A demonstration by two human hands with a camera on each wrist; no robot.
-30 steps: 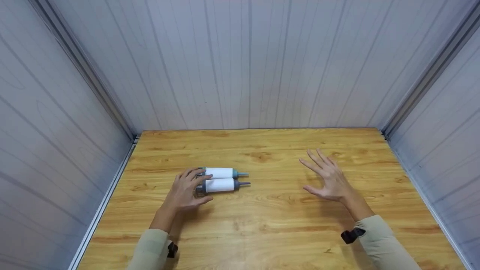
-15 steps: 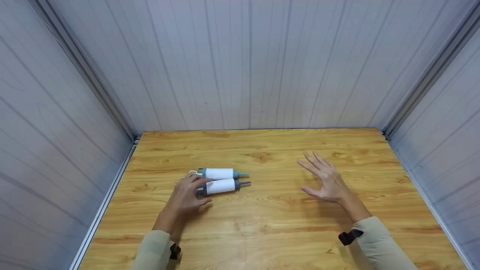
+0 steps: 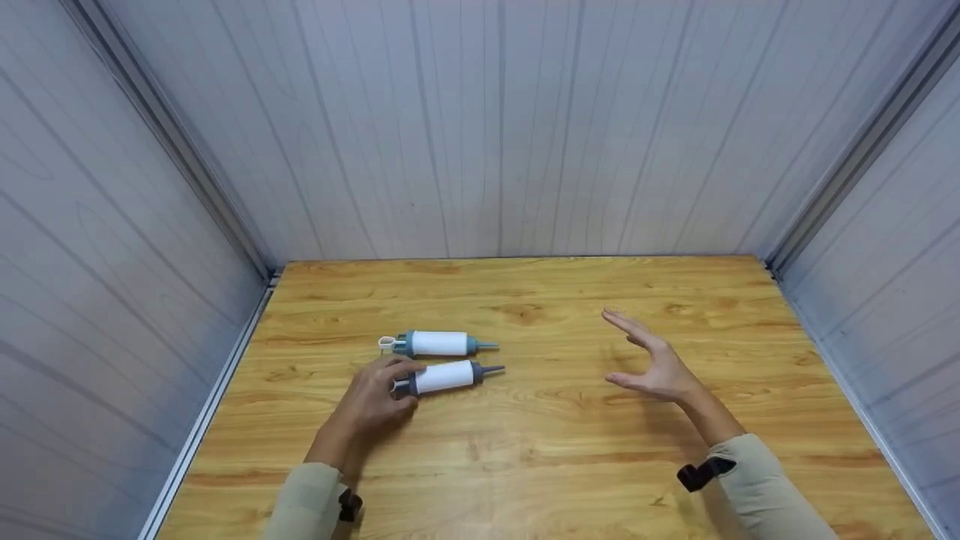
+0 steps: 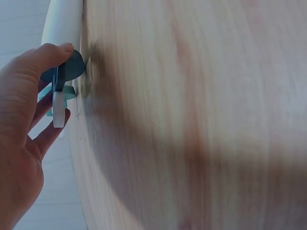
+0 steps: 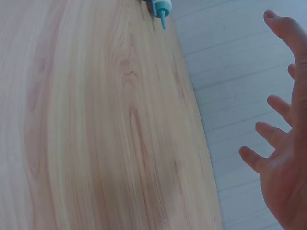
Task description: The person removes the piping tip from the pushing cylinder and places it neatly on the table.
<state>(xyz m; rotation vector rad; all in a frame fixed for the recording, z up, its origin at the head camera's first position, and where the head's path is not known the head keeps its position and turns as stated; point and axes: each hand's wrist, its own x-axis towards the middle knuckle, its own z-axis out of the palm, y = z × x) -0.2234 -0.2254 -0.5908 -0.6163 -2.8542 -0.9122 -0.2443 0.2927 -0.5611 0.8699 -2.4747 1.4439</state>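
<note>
Two white-barrelled syringes lie on the wooden table with their nozzles pointing right. The nearer one, a dark grey-trimmed syringe (image 3: 445, 376), has its handle end in my left hand (image 3: 377, 394). In the left wrist view the thumb (image 4: 60, 51) presses by the dark collar (image 4: 73, 66), while other fingers lie behind the white plunger handle (image 4: 58, 109). Just beyond is the teal-trimmed syringe (image 3: 440, 343), apart from the grey one and untouched. My right hand (image 3: 656, 371) hovers over the table's right side, thumb and fingers spread apart, holding nothing.
The wood-grain table (image 3: 525, 450) has pale panel walls at the back (image 3: 499, 135), left and right. Each sleeved wrist carries a small black camera, such as the right one (image 3: 705, 474).
My left fingers have closed in on the grey syringe's handle end. That syringe has shifted slightly nearer and right, opening a gap to the teal one. My right hand has turned somewhat, staying in place.
</note>
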